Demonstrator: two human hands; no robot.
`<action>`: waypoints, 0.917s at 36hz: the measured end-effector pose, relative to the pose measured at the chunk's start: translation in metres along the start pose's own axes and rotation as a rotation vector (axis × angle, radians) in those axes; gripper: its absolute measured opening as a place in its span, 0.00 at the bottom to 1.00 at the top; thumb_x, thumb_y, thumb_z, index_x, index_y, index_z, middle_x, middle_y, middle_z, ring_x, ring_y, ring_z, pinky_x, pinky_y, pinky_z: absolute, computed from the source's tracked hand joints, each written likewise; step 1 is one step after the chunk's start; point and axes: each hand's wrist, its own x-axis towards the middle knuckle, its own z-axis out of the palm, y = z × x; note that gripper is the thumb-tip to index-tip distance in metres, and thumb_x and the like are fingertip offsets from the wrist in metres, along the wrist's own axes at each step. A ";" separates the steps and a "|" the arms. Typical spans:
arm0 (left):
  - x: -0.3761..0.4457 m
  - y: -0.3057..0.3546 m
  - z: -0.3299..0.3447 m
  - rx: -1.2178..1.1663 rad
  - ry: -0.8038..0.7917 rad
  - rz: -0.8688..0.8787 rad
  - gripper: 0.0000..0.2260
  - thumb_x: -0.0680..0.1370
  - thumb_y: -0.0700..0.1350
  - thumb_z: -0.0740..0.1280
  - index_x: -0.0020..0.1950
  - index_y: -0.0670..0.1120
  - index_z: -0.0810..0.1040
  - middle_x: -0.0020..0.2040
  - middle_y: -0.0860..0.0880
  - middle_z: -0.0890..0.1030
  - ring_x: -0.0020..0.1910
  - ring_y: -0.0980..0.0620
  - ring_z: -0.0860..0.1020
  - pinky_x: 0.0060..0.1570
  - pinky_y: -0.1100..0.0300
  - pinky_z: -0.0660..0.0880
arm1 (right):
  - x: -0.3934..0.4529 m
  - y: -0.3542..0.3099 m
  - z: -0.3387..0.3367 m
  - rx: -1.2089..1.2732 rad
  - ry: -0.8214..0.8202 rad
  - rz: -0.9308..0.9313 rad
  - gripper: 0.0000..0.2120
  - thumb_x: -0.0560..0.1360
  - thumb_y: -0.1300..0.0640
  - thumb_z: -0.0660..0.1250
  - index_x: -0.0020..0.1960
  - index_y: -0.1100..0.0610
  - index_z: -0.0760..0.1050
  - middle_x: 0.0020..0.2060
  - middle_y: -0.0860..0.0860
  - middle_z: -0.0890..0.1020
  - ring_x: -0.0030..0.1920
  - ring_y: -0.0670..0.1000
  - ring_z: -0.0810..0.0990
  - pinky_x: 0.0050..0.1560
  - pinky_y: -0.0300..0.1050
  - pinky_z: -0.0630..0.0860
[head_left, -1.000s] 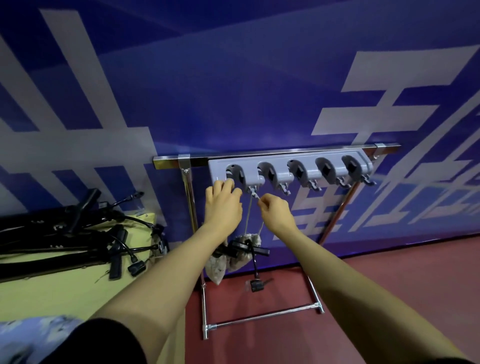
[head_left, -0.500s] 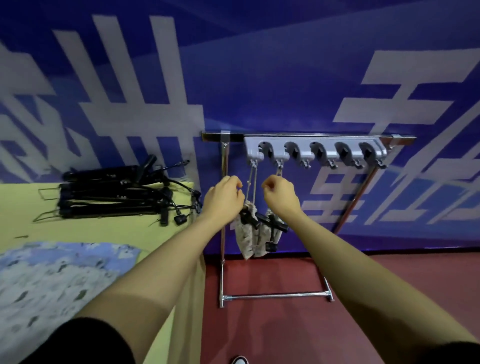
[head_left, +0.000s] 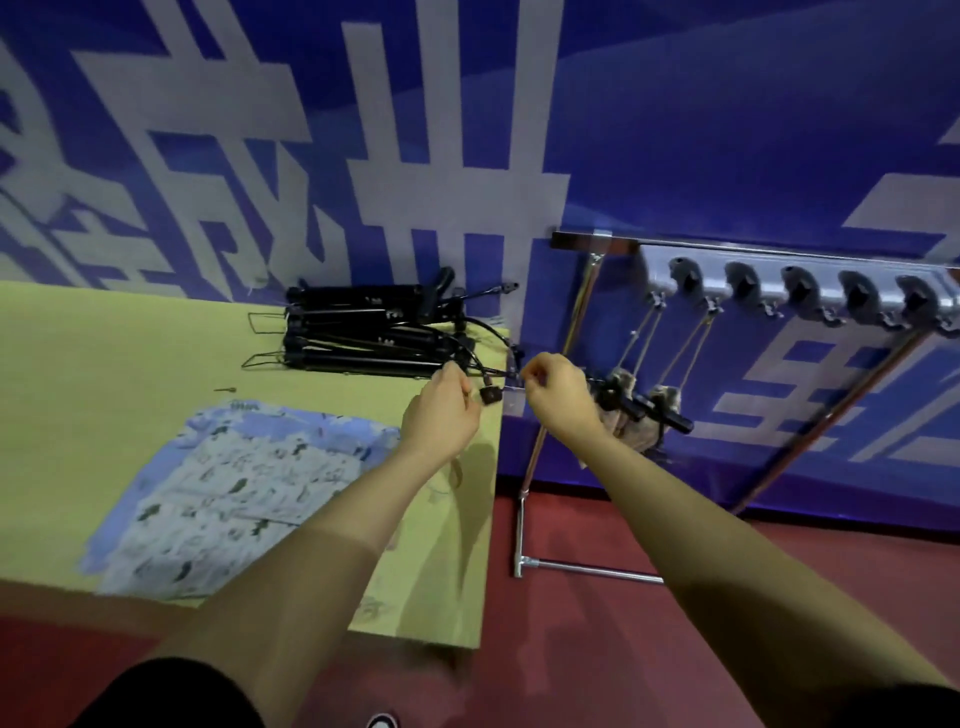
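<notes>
Both hands have left the grey holder (head_left: 800, 291), where they were working at the first hooks a second ago, and now hang over the right edge of the desk (head_left: 104, 364), the view having swung left with them. Two hung pieces (head_left: 641, 402) dangle by their cords from the first two hooks, so that hanging step looks finished and the next piece is probably being fetched. The left hand (head_left: 441, 415) has its fingers curled right beside a small black end piece (head_left: 491, 396) on a cord from the stack of black rods (head_left: 363, 332), which lies at the back of the desk against the blue wall (head_left: 675, 130). I cannot tell whether it already pinches that piece. The right hand (head_left: 561, 402) hovers just beyond the desk edge, fingers loosely curled with nothing seen in them. A blue printed sheet (head_left: 234, 488) lies flat nearer the person. The stack's cords trail and cross one another, so pulling one rod could drag its neighbours, and the metal stand (head_left: 530, 478) stands close to the desk corner.
</notes>
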 end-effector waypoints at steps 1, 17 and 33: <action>-0.001 -0.011 -0.003 -0.002 -0.008 -0.014 0.04 0.75 0.39 0.61 0.46 0.46 0.67 0.48 0.44 0.77 0.46 0.40 0.76 0.46 0.50 0.73 | 0.000 -0.004 0.010 0.003 -0.007 0.004 0.09 0.76 0.63 0.58 0.49 0.60 0.77 0.52 0.58 0.79 0.52 0.58 0.77 0.51 0.52 0.75; -0.012 -0.178 -0.029 0.188 -0.230 -0.014 0.03 0.77 0.38 0.60 0.50 0.40 0.71 0.53 0.41 0.74 0.47 0.40 0.74 0.44 0.53 0.69 | -0.032 -0.036 0.169 -0.099 -0.504 -0.115 0.23 0.69 0.70 0.63 0.63 0.58 0.72 0.58 0.57 0.78 0.57 0.56 0.77 0.55 0.53 0.74; -0.017 -0.197 -0.033 0.344 -0.499 -0.020 0.27 0.74 0.64 0.60 0.64 0.45 0.72 0.66 0.44 0.68 0.63 0.43 0.69 0.57 0.51 0.72 | -0.036 -0.064 0.206 -0.125 -0.333 -0.131 0.06 0.78 0.61 0.59 0.47 0.59 0.74 0.42 0.56 0.80 0.42 0.59 0.77 0.43 0.56 0.75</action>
